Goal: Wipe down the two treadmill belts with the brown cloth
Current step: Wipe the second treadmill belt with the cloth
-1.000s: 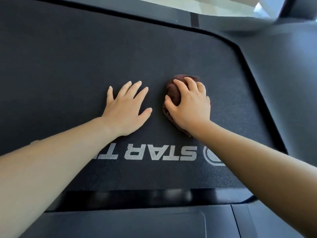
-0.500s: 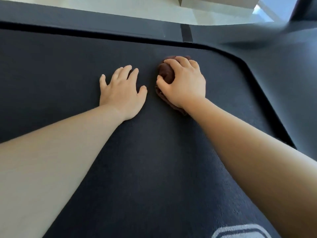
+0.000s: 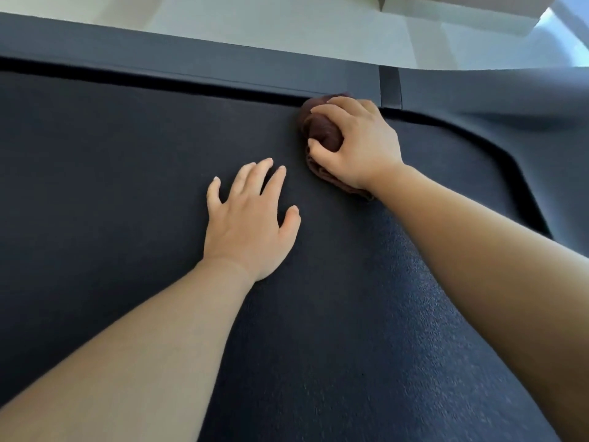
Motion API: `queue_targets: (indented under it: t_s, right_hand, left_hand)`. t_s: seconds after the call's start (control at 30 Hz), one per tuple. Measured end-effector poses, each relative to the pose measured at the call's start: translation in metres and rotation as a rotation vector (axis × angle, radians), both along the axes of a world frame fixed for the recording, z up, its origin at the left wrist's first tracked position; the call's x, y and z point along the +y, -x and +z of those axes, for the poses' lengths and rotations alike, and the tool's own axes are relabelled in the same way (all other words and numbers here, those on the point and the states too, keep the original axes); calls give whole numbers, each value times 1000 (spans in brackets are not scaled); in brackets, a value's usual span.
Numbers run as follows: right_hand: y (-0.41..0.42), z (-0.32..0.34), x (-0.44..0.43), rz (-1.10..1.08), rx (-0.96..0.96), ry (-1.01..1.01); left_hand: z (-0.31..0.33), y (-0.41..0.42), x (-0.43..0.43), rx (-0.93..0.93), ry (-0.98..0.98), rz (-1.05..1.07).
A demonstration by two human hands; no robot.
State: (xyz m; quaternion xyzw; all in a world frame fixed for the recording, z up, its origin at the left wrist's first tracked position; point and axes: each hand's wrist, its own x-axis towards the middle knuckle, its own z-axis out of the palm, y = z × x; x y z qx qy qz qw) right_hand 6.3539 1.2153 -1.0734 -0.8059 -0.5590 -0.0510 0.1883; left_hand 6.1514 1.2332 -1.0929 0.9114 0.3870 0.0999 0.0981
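A dark textured treadmill belt (image 3: 127, 193) fills most of the head view. My right hand (image 3: 357, 145) grips the bunched brown cloth (image 3: 320, 130) and presses it on the belt right at the belt's far edge. Part of the cloth is hidden under my palm. My left hand (image 3: 248, 221) lies flat on the belt with fingers spread, nearer to me and to the left of the cloth, holding nothing.
A dark side rail (image 3: 191, 63) of the treadmill runs along the belt's far edge, with a seam (image 3: 389, 90) just beyond the cloth. The frame curves around the belt's right corner (image 3: 522, 199). Pale floor (image 3: 287, 23) lies past the rail.
My right hand has slid the cloth forward across the belt up to its far edge. My left hand stayed flat and now trails behind. The printed logo has dropped out of view.
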Motion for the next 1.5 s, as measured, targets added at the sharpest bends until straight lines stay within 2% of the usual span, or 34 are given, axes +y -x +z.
queue_targets:
  t_s: [0.23, 0.5, 0.7, 0.83, 1.03, 1.2, 1.5]
  right_hand:
    - [-6, 3, -41, -304, 11, 22]
    - [50, 10, -115, -321, -7, 111]
    - [117, 10, -190, -341, -28, 110]
    - [123, 4, -224, -400, -36, 46]
    - [89, -4, -182, -446, -37, -35]
    - [40, -8, -135, -451, -30, -52]
    - [-37, -9, -68, -455, 3, -74]
  left_hand:
    - [-2, 0, 2, -33, 3, -20]
    - [-1, 4, 2, -63, 16, -49]
    - [1, 42, -34, -37, 42, -254]
    - [9, 44, -58, 16, 95, -369]
    - [12, 2, -52, 37, 61, -451]
    - [8, -39, -33, 35, 42, -399]
    - [0, -46, -25, -48, 23, -393]
